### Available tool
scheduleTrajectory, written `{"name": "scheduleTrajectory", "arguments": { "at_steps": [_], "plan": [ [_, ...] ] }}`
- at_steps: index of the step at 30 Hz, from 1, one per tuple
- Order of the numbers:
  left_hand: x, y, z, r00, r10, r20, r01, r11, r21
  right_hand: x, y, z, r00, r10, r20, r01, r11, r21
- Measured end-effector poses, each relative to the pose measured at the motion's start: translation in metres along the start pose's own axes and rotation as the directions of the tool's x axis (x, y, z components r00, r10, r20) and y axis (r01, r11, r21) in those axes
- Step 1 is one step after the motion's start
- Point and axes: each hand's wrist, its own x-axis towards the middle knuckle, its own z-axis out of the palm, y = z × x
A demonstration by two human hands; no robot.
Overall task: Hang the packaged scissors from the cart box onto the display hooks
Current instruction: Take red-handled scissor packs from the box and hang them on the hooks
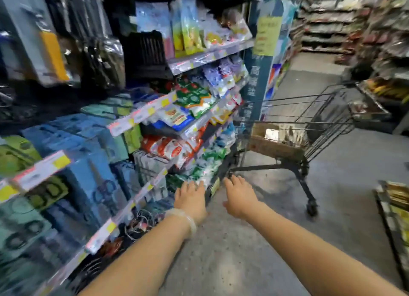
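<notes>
While both bare arms reach forward over the grey floor, the left hand and right hand each keep a wide, empty grip, fingers spread. At two o'clock the brown cardboard box sits in the black wire shopping cart; blue packaged scissors hang at nine o'clock

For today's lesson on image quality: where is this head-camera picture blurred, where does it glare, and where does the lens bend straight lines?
Head view: motion blur smears the hanging blue scissors packs and price strips at left; both the left hand and right hand are soft-edged; a bright glare patch sits on the cardboard box in the shopping cart; shelf edges bow from wide-angle distortion.
</notes>
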Motion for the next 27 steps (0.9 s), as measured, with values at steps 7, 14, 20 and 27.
{"name": "scheduleTrajectory", "arguments": {
  "at_steps": [7, 14, 20, 27],
  "plan": [
    [0.092, 0.119, -0.009, 0.976, 0.214, 0.045, -0.217, 0.973, 0.084, 0.026, 0.144, -0.024, 0.978, 0.207, -0.005, -0.207, 0.978, 0.034],
    [0.207, 0.182, 0.002, 0.938, 0.335, 0.088, -0.345, 0.923, 0.170, 0.098, 0.233, -0.005, 0.935, 0.336, 0.109, -0.344, 0.937, 0.060],
    [0.357, 0.227, -0.028, 0.923, 0.366, 0.119, -0.382, 0.909, 0.167, 0.234, 0.304, -0.023, 0.918, 0.381, 0.107, -0.388, 0.920, 0.051],
    [0.532, 0.267, -0.091, 0.919, 0.386, 0.086, -0.394, 0.909, 0.135, 0.379, 0.380, -0.070, 0.904, 0.427, 0.035, -0.428, 0.897, 0.113]
  ]
}}
